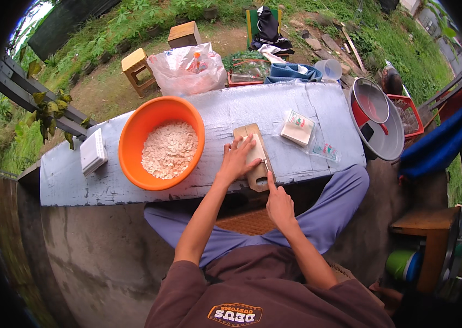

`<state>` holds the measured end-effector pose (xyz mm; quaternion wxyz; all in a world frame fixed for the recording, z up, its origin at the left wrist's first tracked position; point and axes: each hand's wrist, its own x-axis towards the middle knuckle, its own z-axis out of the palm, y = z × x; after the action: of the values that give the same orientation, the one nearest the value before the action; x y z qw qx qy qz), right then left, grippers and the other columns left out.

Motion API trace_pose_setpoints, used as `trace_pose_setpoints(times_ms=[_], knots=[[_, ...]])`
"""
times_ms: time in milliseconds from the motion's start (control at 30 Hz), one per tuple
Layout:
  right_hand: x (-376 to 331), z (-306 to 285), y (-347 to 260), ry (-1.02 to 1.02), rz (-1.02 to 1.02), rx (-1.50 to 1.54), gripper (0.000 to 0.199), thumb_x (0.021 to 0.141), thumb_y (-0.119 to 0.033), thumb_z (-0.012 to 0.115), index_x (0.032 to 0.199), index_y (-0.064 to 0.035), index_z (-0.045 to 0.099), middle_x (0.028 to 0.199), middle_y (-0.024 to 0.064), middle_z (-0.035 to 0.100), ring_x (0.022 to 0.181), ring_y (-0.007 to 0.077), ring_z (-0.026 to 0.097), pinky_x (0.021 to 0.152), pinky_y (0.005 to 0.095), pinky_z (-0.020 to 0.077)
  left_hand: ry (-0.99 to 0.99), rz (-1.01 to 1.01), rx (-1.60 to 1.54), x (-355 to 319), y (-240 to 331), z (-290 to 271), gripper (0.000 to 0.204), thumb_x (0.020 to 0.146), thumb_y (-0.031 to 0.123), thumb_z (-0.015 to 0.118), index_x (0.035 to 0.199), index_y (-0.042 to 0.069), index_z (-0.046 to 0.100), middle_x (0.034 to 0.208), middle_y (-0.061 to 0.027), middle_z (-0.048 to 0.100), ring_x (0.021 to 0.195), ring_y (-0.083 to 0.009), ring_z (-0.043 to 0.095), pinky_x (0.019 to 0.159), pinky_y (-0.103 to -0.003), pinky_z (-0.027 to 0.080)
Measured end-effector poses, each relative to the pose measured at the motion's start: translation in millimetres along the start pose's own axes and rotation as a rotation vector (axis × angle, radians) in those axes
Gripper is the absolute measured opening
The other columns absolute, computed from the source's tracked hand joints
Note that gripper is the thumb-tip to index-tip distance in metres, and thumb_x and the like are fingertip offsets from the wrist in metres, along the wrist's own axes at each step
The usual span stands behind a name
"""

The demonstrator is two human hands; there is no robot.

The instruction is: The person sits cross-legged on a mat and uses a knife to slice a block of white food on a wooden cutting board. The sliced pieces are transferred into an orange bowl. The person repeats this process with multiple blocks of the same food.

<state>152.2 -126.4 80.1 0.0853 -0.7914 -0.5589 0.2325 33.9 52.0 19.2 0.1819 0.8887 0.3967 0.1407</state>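
A small wooden cutting board (256, 182) lies near the front edge of the table, its handle hole toward me. My left hand (237, 158) rests over the board, thumb and fingers holding down a thin white strip (260, 143) of what looks like wrapper sheets, partly hidden under them. My right hand (280, 206) is closed on a knife, index finger stretched forward along it; the hand hides most of the knife. Right of the board, a stack of pale square sheets (298, 129) sits in an opened clear plastic packet (325, 150).
Left of the board stands an orange basin (127, 150) with many pale chopped pieces (170, 150). A white lidded container (93, 152) is at the far left. Behind the table is a plastic bag (187, 71); at right, a large grey basin (388, 143) holds a strainer (371, 98).
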Motion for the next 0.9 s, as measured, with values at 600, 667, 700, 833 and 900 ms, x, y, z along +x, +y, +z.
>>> trace_pose_setpoints(times_ms=[600, 667, 700, 833, 900], knots=[[80, -17, -34, -0.004, -0.05, 0.07, 0.073, 0.091, -0.008, 0.057, 0.157, -0.0121, 0.027, 0.102, 0.0277, 0.062, 0.09, 0.0459, 0.067, 0.08, 0.0546, 0.0538, 0.169, 0.133, -0.045, -11, -10, 7, 0.056, 0.087, 0.037, 0.067, 0.137, 0.014, 0.054, 0.157, 0.0009, 0.041, 0.141, -0.021, 0.034, 0.11, -0.045, 0.022], [82, -16, -37, -0.015, -0.048, 0.063, 0.076, 0.09, -0.01, 0.061, 0.157, -0.011, 0.026, 0.104, 0.0279, 0.062, 0.09, 0.045, 0.068, 0.08, 0.0531, 0.0549, 0.168, 0.135, -0.035, -11, -9, 6, 0.058, 0.086, 0.037, 0.067, 0.137, 0.014, 0.053, 0.158, 0.0016, 0.041, 0.141, -0.0211, 0.034, 0.11, -0.044, 0.021], [82, -15, -38, -0.011, -0.047, 0.065, 0.076, 0.09, -0.01, 0.062, 0.157, -0.0107, 0.026, 0.104, 0.0282, 0.062, 0.09, 0.0452, 0.068, 0.08, 0.0529, 0.055, 0.168, 0.136, -0.03, -11, -9, 6, 0.059, 0.086, 0.037, 0.067, 0.138, 0.014, 0.052, 0.158, 0.0019, 0.04, 0.141, -0.0212, 0.033, 0.11, -0.044, 0.021], [82, -14, -42, -0.016, -0.036, 0.062, 0.078, 0.088, -0.011, 0.064, 0.157, -0.01, 0.027, 0.104, 0.0286, 0.062, 0.091, 0.0456, 0.068, 0.08, 0.053, 0.0551, 0.164, 0.141, -0.016, -12, -12, 7, 0.061, 0.085, 0.036, 0.067, 0.139, 0.015, 0.05, 0.159, 0.0022, 0.039, 0.141, -0.0216, 0.034, 0.11, -0.043, 0.021], [83, -14, -43, -0.003, -0.028, 0.066, 0.079, 0.088, -0.011, 0.065, 0.157, -0.01, 0.027, 0.105, 0.0288, 0.062, 0.09, 0.0457, 0.068, 0.08, 0.053, 0.0551, 0.162, 0.141, -0.014, -12, -12, 7, 0.062, 0.085, 0.036, 0.067, 0.14, 0.015, 0.049, 0.159, 0.0023, 0.038, 0.141, -0.0215, 0.034, 0.11, -0.043, 0.021]])
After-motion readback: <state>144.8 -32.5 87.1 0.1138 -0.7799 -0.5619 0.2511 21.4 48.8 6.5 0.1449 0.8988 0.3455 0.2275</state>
